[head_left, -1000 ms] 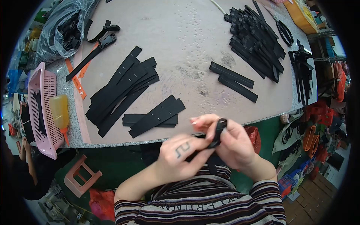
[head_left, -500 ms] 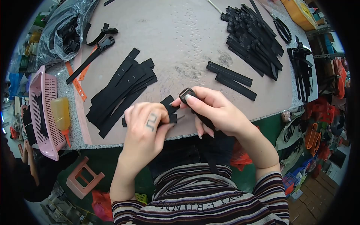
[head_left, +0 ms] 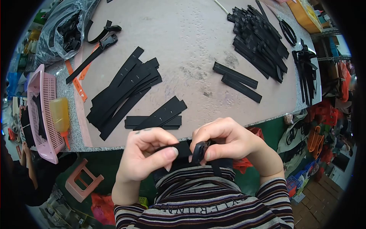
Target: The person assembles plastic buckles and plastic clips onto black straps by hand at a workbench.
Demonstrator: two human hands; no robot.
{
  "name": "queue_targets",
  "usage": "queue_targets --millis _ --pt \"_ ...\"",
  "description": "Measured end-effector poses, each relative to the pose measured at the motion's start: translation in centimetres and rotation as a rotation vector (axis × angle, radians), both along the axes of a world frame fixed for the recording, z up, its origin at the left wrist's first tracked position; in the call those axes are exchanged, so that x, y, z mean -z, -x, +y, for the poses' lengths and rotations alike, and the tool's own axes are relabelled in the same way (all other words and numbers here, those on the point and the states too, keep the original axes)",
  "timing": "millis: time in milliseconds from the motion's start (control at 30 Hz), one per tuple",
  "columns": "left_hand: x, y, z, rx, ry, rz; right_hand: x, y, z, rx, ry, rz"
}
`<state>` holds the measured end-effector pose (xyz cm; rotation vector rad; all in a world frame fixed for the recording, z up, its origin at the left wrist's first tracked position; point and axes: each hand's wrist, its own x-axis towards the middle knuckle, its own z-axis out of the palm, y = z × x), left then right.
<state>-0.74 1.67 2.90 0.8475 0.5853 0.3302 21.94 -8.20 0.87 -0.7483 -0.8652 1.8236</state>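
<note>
My left hand [head_left: 143,158] pinches the end of a black webbing strap [head_left: 180,149] between thumb and fingers. My right hand [head_left: 230,139] grips a black plastic buckle [head_left: 198,152] right beside that strap end, close to my waist. Whether the strap passes through the buckle is hidden by my fingers. Just beyond my hands, a few black strips [head_left: 164,114] lie crossed near the table edge. Further left is a fanned stack of black straps [head_left: 127,89], and two loose strips [head_left: 236,82] lie ahead of my right hand.
A heap of black straps [head_left: 259,44] and scissors [head_left: 288,32] lie at the back right. On the left are a pink basket [head_left: 45,110], a yellow bottle [head_left: 60,114], a buckled strap [head_left: 108,42] and a plastic bag [head_left: 53,38]. Another person's hand [head_left: 26,150] shows far left.
My left hand has come away from the strips on the table, now with a strap in it. My right hand has drawn the buckle down toward my waist and turned it.
</note>
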Motion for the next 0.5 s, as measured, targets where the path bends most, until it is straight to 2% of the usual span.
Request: queue_targets --millis 100,200,300,400,500 --pt "1.0 -0.5 -0.7 0.048 0.172 -0.130 0.7 0.2 -0.2 -0.029 -0.025 0.049" --pt "1.4 -0.7 -0.9 0.067 0.352 -0.204 0.1 0.0 0.0 -0.045 0.074 0.049" --pt "2.2 -0.5 -0.9 0.104 0.541 -0.283 -0.2 0.5 0.0 0.048 0.150 0.124" --pt "1.6 -0.9 -1.5 0.046 0.231 -0.180 -0.3 0.3 0.1 0.042 0.120 0.070" --pt "1.7 -1.0 -1.0 0.072 -0.177 -0.188 0.4 0.4 0.0 0.022 -0.034 0.012"
